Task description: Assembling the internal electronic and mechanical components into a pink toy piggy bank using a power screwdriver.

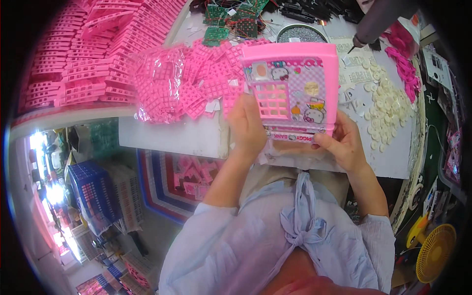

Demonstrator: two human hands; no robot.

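Pink toy panel (295,88), a flat plastic plate with cartoon stickers and a square grid opening on its left half, is held upright above the near edge of the white table (167,135), facing the camera with its printed strip at the bottom. Left hand (247,129): fingers closed together over the panel's lower left corner, just below the grid opening, with the back of the hand toward the camera. Right hand (344,143): thumb pressed on the front of the lower right edge, the remaining fingers wrapped behind the panel and mostly hidden. Both forearms rise from pale blue sleeves (216,236) at the bottom of the view. Directly behind the panel lies a loose heap of small pink grid pieces (206,86), part of it inside a clear plastic bag (155,81). To the left of the heap, rows of pink plastic frames (78,54) are stacked in a large pile. To the right of the panel, many small white round caps (388,105) are scattered on the table. At the far edge sit green circuit boards (231,19) with wires, and a round bowl (301,33) of dark fine parts. Below the table on the left stands a blue crate (91,189); at lower right is a yellow fan (435,250).
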